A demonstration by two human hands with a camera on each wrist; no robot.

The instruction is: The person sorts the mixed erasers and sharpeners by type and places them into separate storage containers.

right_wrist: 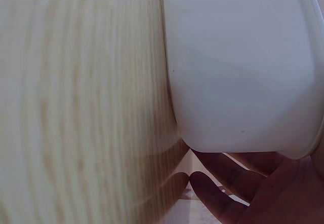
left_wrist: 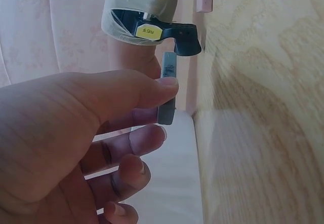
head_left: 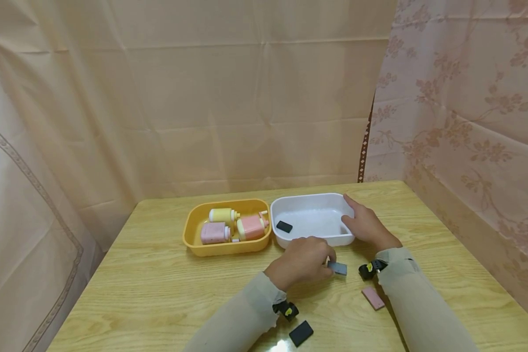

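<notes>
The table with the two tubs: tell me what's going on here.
A person sits at a wooden table. The left hand pinches a small grey-blue block just in front of the white tub, and the right hand rests on that tub's right rim. One black block already lies inside it. A pink block and another black block lie loose on the table. The yellow tub beside it holds three small bottles.

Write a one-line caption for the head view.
Left hand pinches a grey block while right hand steadies the white tub.
</notes>
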